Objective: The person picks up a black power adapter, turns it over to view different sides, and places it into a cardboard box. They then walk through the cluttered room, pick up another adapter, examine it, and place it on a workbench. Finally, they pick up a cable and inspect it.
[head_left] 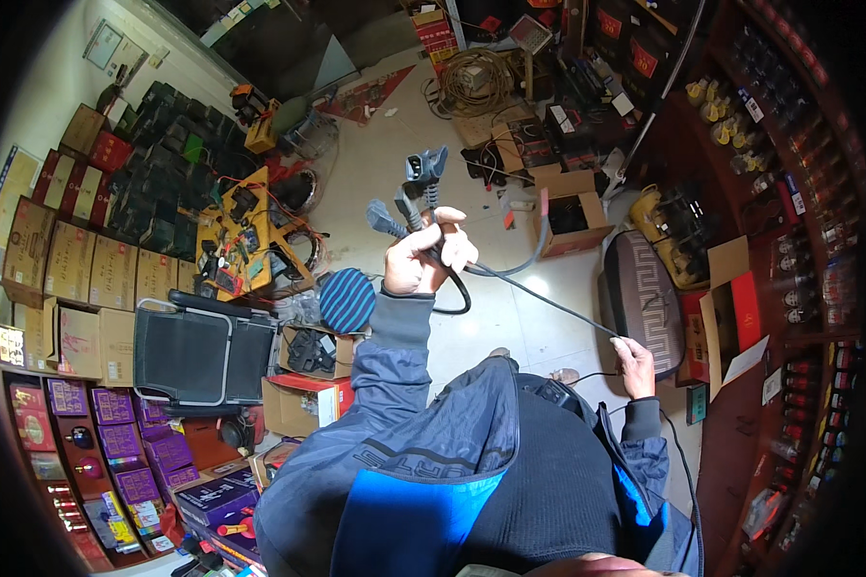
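Note:
My left hand [417,258] is raised in the middle of the view, its fingers closed round a bunch of dark power cords. From the top of this grip stick out a grey-black power connector [427,165] with a socket-like end and a second moulded plug [385,219]. A short black loop hangs beneath the hand. One thin black cable [548,301] runs slanting from that bunch to my right hand [635,367], which pinches it lower down at the right. Beyond the right hand, more cable trails down beside my jacket sleeve.
A folding chair [185,354] and a striped blue round cushion [346,301] stand at left, near a wooden bench [260,226] with tools. Stacked cartons [70,264] line the left wall. At right are a patterned brown seat [642,303], open boxes [570,236] and goods shelves [789,279].

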A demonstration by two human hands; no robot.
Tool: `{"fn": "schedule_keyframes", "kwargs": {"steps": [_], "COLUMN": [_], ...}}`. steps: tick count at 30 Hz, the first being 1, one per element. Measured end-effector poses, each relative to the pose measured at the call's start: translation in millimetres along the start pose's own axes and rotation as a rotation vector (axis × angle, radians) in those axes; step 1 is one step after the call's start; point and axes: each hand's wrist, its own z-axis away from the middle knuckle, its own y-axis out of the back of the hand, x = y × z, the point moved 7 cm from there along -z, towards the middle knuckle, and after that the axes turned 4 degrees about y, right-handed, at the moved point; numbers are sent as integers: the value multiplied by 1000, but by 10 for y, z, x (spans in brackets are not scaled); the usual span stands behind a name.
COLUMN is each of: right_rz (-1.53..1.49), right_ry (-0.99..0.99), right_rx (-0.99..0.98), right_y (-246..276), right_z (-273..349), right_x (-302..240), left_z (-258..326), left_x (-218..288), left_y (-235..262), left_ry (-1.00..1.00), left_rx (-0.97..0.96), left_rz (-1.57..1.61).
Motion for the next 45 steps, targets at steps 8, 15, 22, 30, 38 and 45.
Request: {"fn": "schedule_keyframes", "kwargs": {"steps": [8,15,22,30,38,45], "right_rz": [64,111,204,18,-72,97], "right_ry": [-57,37,-59,183,522,341], "right_rx": [90,136,281,257,-299,-558], "right_y": [-126,9,349,120,-1061,-1215], "right_z": [85,17,-343,-578,156,314], "right_x": [318,567,1012,-329,-2019,-1440], "left_z": [197,534,965,766,155,-13], "left_x": [325,1293,1757,625,-829,-1069], "left_y": [158,261,369,689,332,64], "left_ry": [-78,-415,-550,-126,243,331], "left_rx": [-6,122,154,530,345,291], "left_rz": [-33,10,-140,-399,-158,253]}}
